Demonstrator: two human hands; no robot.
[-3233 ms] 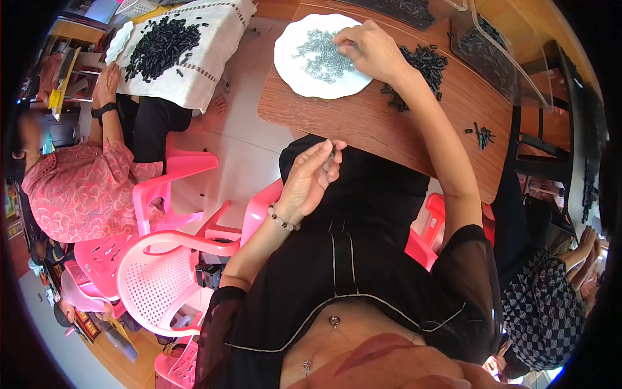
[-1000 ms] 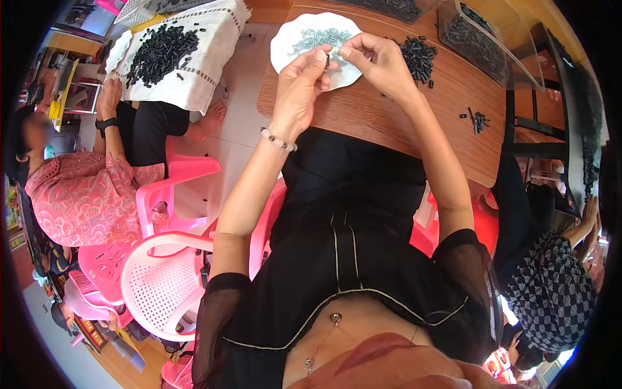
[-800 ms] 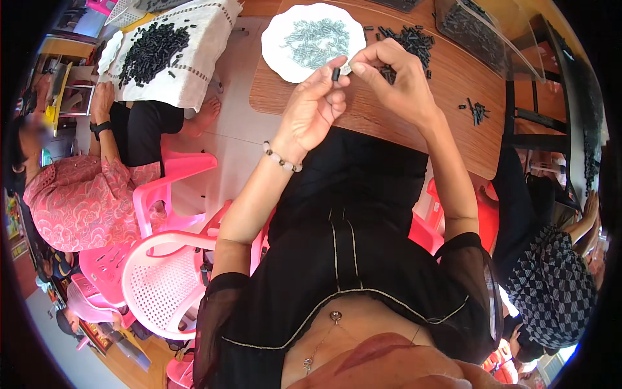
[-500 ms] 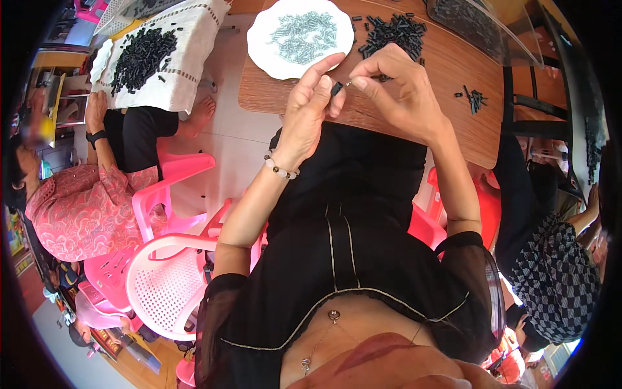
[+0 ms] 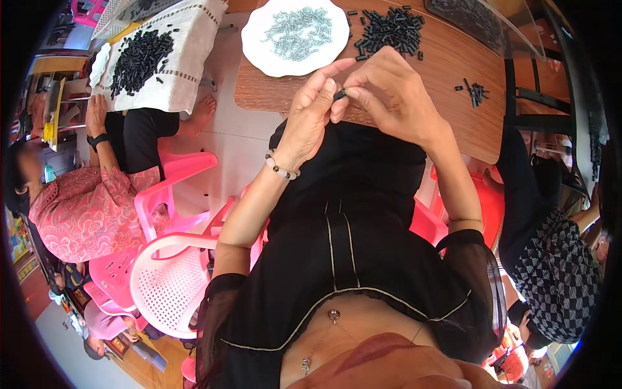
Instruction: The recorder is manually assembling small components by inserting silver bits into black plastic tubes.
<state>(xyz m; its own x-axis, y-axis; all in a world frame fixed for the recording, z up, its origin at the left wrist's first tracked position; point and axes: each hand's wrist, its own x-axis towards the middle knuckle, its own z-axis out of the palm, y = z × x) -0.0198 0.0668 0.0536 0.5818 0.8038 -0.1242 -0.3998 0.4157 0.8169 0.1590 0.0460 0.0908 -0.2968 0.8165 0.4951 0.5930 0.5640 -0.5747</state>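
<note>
Both hands meet just above the near edge of the wooden surface [image 5: 414,78], pinching one small black tube-shaped piece [image 5: 339,94] between them: the left hand [image 5: 310,117] nips it with thumb and forefinger, the right hand [image 5: 389,97] closes its fingertips on the other end. Whether a metal part is already seated inside is too small to tell. To do this step well, it seems best to keep the piece steady in the left pinch, line the ends up straight and press with the right fingertips only, holding it over the surface so that a dropped part lands there and not on the lap. Compared with half a second ago, the hands sit a little lower and closer to the body, and the white plate of small grey metal parts [image 5: 295,32] and the heap of black pieces [image 5: 389,29] lie well beyond them.
</note>
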